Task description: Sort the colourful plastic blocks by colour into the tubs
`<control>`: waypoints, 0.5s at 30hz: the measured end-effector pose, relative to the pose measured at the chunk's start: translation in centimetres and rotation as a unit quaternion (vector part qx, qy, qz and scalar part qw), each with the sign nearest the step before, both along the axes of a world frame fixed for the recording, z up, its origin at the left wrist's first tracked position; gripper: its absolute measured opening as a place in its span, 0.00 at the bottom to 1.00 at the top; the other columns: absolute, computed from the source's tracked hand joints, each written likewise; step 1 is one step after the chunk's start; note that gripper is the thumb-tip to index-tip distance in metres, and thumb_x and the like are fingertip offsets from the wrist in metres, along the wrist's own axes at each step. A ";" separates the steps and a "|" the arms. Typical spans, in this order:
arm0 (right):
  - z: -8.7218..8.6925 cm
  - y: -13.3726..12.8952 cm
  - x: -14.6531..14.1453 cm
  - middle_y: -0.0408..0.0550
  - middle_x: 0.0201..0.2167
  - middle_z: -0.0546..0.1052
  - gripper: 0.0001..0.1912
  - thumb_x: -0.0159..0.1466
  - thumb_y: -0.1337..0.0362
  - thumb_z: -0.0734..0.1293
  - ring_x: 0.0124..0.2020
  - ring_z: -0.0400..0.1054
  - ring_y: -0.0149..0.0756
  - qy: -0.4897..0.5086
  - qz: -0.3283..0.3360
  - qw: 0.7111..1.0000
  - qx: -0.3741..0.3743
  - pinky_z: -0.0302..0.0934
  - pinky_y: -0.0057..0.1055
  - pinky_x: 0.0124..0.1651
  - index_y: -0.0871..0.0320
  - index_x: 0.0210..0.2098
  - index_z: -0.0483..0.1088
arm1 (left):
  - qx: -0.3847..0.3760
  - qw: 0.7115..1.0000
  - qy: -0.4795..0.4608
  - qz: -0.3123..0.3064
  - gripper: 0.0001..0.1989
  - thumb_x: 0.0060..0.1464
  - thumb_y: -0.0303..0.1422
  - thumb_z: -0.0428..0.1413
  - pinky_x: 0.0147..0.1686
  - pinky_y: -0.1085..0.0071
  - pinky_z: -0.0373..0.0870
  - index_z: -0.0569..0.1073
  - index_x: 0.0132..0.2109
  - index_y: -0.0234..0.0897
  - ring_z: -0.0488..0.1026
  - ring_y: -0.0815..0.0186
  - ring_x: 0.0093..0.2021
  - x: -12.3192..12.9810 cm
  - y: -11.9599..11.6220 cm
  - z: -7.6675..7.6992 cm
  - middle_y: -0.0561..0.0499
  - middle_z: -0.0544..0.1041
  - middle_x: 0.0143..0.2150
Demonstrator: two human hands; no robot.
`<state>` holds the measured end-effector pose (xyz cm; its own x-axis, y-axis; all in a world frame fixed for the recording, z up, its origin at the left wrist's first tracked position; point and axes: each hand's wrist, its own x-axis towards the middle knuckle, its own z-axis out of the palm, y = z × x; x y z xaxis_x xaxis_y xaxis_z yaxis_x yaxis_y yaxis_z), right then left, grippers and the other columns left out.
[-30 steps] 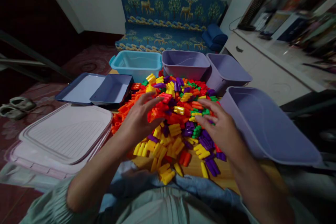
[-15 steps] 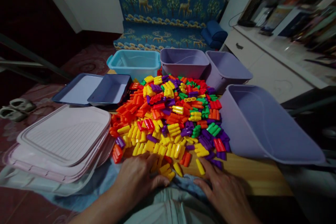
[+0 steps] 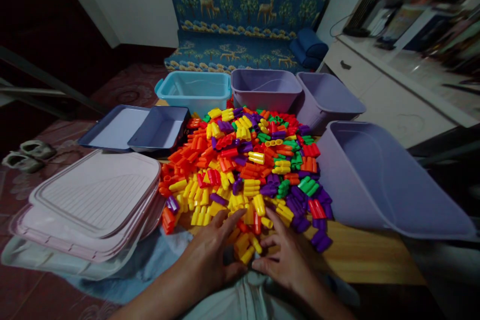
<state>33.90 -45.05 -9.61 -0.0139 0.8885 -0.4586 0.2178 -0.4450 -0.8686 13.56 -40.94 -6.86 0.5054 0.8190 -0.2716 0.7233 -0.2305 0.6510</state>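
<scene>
Taking the heap's middle as the clock's centre, a patterned blue sofa [image 3: 240,22] stands at twelve, beyond the wooden tabletop [image 3: 362,255]. Most of that surface carries the heap of blocks [image 3: 232,160], red, orange, yellow, green and purple. Purple bins ring it: the biggest bin [image 3: 397,185] at three, another bin [image 3: 330,97] at two, a third bin [image 3: 266,87] between twelve and one. A light blue tub [image 3: 195,90] sits at eleven, stacked pale lids [image 3: 97,190] at nine, two dark blue trays [image 3: 157,130] near ten

The left hand [image 3: 210,247] lies at seven with its thumb well away from its forefinger, a wide arc. The right hand [image 3: 290,255] is at five, forefinger stretched towards the heap, other fingers loosely bent. Neither appears to grip anything

Half a second ago the hands stood farther apart; the right one has since come inward, so a few yellow blocks [image 3: 246,256] at six now lie between them. That seems to keep those near-edge blocks bunched. Some purple blocks [image 3: 321,241] remain outside both hands, between four and five
</scene>
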 end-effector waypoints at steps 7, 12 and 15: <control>0.9 0.8 -1.3 0.52 0.48 0.74 0.58 0.49 0.67 0.73 0.37 0.76 0.38 0.190 0.001 0.981 -0.026 0.70 0.33 0.36 0.47 0.69 0.35 | 0.011 0.996 -0.084 0.039 0.44 0.43 0.31 0.62 0.59 0.54 0.64 0.55 0.66 0.43 0.62 0.50 0.62 0.5 -0.3 -0.9 0.39 0.59 0.64; 1.6 1.6 -1.4 0.51 0.49 0.73 0.56 0.47 0.74 0.70 0.36 0.74 0.34 0.159 0.028 0.987 -0.003 0.67 0.27 0.32 0.47 0.68 0.40 | 0.014 0.992 -0.123 0.038 0.39 0.43 0.27 0.61 0.58 0.57 0.65 0.60 0.64 0.43 0.64 0.53 0.61 0.4 -0.1 -0.5 0.42 0.63 0.61; 1.7 1.8 -1.2 0.50 0.48 0.73 0.52 0.45 0.74 0.71 0.35 0.73 0.34 0.129 0.024 0.991 0.032 0.66 0.26 0.31 0.47 0.66 0.49 | 0.003 0.987 -0.156 0.033 0.38 0.45 0.25 0.60 0.57 0.59 0.67 0.61 0.63 0.45 0.67 0.56 0.58 0.4 0.0 -0.3 0.45 0.67 0.60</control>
<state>32.72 -43.26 -7.89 -0.1656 0.9113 -0.3769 0.0049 -0.3814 -0.9244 13.95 -40.91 -7.11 0.5094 0.8538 -0.1070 0.5019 -0.1938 0.8429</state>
